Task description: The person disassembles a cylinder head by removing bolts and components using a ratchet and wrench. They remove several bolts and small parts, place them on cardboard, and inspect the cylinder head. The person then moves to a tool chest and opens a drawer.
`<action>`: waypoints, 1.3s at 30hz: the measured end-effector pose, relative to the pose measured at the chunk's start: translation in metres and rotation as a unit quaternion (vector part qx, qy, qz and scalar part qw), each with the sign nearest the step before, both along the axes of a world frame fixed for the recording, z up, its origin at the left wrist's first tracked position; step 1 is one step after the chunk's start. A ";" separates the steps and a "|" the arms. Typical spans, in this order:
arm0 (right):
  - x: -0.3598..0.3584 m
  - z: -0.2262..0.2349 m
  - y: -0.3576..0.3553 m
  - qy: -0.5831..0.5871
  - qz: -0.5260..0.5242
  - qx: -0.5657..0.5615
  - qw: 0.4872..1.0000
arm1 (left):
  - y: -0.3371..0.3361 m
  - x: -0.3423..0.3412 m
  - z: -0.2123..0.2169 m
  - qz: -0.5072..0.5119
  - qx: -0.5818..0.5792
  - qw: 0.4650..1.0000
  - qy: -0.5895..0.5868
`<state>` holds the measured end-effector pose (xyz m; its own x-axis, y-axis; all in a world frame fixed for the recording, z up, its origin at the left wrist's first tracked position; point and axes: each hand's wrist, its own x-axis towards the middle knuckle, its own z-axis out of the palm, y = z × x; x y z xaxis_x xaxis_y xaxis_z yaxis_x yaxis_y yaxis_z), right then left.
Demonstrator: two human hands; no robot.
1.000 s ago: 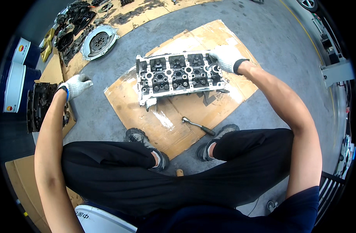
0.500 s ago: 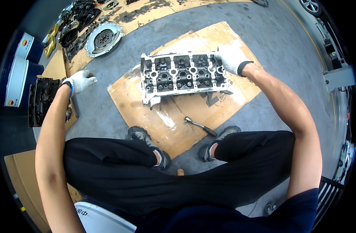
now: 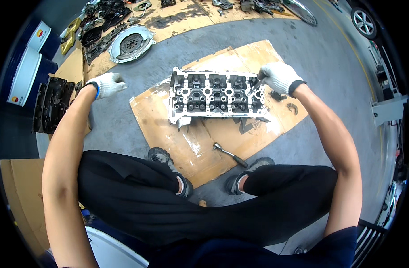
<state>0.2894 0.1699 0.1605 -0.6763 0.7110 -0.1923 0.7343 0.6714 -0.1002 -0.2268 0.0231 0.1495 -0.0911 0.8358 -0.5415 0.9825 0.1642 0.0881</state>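
An engine cylinder head (image 3: 218, 92) lies on a flat sheet of cardboard (image 3: 168, 154), its row of round bores and valve openings facing up. At its right end my right hand (image 3: 278, 77), in a white knit glove, is closed around a slim metal rod (image 3: 255, 85) that points down into the casting; the gloved fingers hide its upper part. Off to the left, away from the cylinder head, my gloved left hand (image 3: 109, 85) hovers with loosely bent fingers and nothing visible in them. A ratchet wrench (image 3: 230, 154) with a dark handle rests on the cardboard near my feet.
Small dark curved parts (image 3: 292, 108) lie right of the cylinder head. A round clutch housing (image 3: 132, 43) is on the floor at the far left, near several greasy engine parts. Another dark engine part (image 3: 52, 105) and blue-and-white drums (image 3: 25, 77) stand left. A wheel (image 3: 364, 22) shows far right.
The view has shifted, so the scene sits lower and further right. My right hand stays at the cylinder head's right end with the rod; small parts beside it have come into view.
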 end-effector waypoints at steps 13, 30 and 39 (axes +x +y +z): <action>0.014 0.115 -0.036 0.437 -0.238 -0.325 0.804 | 0.028 0.159 0.045 -0.170 0.059 0.908 -0.378; 0.031 0.098 -0.025 0.535 -0.275 -0.319 0.733 | 0.026 0.114 0.067 -0.087 0.048 0.950 -0.296; 0.007 0.067 -0.029 0.299 -0.284 -0.184 0.892 | 0.022 0.089 0.045 0.124 0.035 0.865 -0.486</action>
<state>0.2968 0.1408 0.2277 -0.2878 0.9346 -0.2090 0.6867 0.0492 -0.7253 -0.1376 0.0456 0.1949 0.1958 0.8899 -0.4119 0.3745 0.3203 0.8701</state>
